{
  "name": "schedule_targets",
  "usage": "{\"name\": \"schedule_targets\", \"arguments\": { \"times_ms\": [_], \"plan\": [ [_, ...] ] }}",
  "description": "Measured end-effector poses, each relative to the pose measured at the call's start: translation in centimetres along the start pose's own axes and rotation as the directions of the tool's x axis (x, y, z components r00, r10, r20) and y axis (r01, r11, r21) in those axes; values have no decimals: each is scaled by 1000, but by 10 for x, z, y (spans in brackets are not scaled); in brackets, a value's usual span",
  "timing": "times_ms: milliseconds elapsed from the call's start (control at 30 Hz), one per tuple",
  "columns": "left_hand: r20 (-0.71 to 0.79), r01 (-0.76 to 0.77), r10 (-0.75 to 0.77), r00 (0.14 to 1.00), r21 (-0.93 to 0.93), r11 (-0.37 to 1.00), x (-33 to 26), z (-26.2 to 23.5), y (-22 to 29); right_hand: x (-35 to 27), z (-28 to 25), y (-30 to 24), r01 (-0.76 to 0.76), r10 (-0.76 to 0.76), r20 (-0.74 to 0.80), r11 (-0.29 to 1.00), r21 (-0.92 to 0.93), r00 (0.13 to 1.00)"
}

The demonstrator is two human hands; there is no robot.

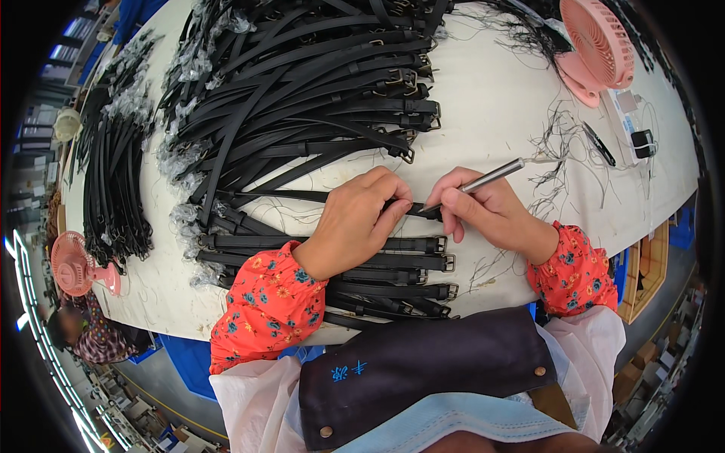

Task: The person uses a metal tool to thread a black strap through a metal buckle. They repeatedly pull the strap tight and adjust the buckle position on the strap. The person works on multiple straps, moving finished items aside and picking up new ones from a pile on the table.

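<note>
Pinning black strap [411,209] w/ L hand [361,219] so it's staying flat; R hand [483,211] gripping metal tool [483,180] at strap end.

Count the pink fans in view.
2. One pink fan stands at the table's far right corner, beyond the right hand. The other pink fan sits at the table's left edge. Others could be hidden outside the frame.
</note>
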State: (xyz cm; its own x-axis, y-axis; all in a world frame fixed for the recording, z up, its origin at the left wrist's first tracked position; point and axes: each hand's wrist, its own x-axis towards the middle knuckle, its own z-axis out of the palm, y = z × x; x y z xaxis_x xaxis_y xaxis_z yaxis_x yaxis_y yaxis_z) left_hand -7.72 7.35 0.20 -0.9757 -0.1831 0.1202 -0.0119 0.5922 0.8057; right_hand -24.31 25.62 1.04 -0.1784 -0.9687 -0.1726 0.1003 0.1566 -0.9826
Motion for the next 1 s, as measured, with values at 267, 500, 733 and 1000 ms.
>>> {"name": "schedule_targets", "arguments": {
  "times_ms": [267,500,733,1000],
  "plan": [
    [14,11,-11,1000,1,1000,0,-1,2,1,1,-2,-19,19,14,1000,-5,1000],
    [26,30,-29,999,-18,999,0,0,0,1,0,-1,-28,28,11,1000,1,1000],
    [-48,31,-35,998,-83,996,0,1,-3,1,1,0,-11,11,2,1000,9,1000],
    [33,38,-37,999,-25,999,1,-1,7,-1,-2,1,-6,6,-59,1000,10,998]
  ]
}}
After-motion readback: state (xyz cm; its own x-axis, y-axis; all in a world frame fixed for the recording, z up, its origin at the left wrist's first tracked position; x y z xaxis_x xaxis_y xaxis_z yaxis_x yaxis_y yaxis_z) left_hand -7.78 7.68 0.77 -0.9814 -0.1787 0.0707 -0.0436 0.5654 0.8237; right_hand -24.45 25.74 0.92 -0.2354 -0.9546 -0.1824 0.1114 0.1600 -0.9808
